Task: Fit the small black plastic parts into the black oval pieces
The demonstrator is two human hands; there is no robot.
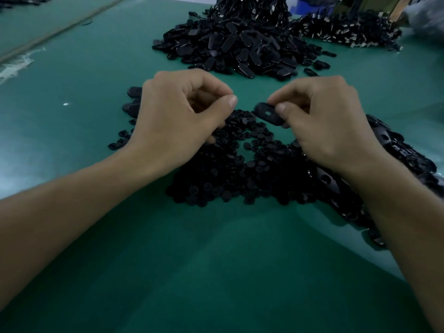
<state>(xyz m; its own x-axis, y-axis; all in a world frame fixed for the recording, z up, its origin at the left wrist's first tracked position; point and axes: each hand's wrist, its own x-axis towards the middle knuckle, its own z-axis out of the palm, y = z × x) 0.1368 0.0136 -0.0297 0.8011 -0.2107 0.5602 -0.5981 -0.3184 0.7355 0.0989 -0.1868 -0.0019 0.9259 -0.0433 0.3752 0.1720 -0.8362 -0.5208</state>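
Two hands, left (177, 114) curled, right (329, 123) pinching oval piece (265, 114)

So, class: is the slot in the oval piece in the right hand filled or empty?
Empty: the oval piece pinched by the right hand shows a pale open slot, no small part in it.

Dim green work mat (72, 80), blue bins (310, 6) at the far edge

Green table mat (96, 75); black oval piece (268, 114); black small parts (230, 174).
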